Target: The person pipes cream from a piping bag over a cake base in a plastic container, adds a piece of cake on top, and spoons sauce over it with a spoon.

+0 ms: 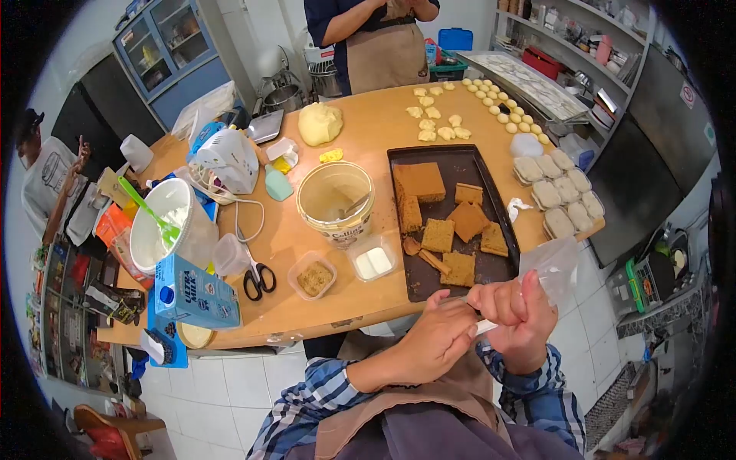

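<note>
Tan wood first: logged one worktop (pixel 360 115) and, on it, one dark tray (pixel 465 166). Next counted one large tub (pixel 337 228). Found two hands by the tray's near right corner: right hand (pixel 521 316) closed round one clear plastic bag (pixel 556 268); left hand (pixel 435 339) with fingers bent in close against the right, exact grip hidden. Judged work on the bag under way and unfinished; could not tell how much remained. On the tray, counted one large cake block (pixel 422 180), still whole. Beyond the tub, recorded one dough mound (pixel 320 124). Near the worktop's edge, noted two small containers (pixel 313 277). Back on the tray, counted six smaller cake pieces (pixel 458 271), one thin strip (pixel 435 262) and one scrap (pixel 411 246); judged cutting well advanced. Lastly saw rows of dough balls (pixel 503 118), too small to count surely.
</note>
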Motion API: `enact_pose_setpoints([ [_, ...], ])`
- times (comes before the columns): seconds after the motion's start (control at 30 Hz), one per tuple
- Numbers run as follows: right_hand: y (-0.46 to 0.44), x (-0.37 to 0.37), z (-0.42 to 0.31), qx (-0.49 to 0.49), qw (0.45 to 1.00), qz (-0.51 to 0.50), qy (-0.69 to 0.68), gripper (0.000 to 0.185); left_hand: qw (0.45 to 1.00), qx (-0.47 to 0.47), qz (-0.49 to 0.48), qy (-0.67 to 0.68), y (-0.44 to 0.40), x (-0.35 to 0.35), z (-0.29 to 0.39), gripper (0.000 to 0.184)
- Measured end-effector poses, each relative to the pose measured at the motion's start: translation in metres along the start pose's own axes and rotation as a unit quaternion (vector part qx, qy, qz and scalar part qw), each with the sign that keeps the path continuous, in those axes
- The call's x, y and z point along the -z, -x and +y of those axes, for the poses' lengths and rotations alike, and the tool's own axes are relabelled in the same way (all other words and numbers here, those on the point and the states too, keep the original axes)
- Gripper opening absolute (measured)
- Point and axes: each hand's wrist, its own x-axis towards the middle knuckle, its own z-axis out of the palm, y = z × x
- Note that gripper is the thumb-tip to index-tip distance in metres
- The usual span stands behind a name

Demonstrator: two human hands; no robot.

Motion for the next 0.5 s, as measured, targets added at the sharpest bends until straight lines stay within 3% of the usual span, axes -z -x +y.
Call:
enact_pose_setpoints([
  [0.3, -0.004, 0.018, -0.008, 0.004, 0.998, -0.038, -0.056, 0.048, 0.998, 0.015, -0.033, -0.043, 0.013, 0.001, -0.007, 0.012],
  [0.5, -0.005, -0.007, -0.001, 0.104, 0.993, 0.025, 0.048, 0.051, 0.996, 0.007, 0.021, -0.089, -0.008, 0.002, 0.017, 0.012],
])
